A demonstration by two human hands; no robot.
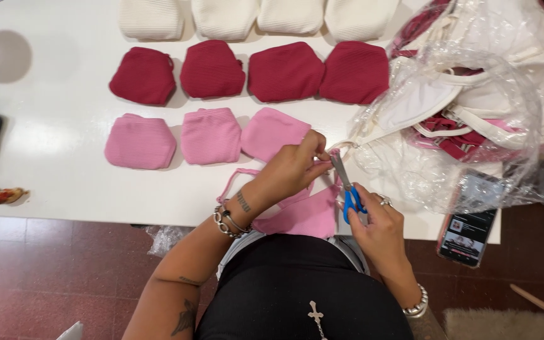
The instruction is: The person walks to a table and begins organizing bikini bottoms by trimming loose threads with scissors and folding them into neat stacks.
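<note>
Two hands busy: left hand [294,165] pinches the pink strap [332,155], right hand [373,223] grips scissors [346,186]; blades could nick fabric.

Left hand [294,167] pinches pink garment [303,214]; right hand [379,230] grips blue-handled scissors [346,186], blades at strap.
</note>
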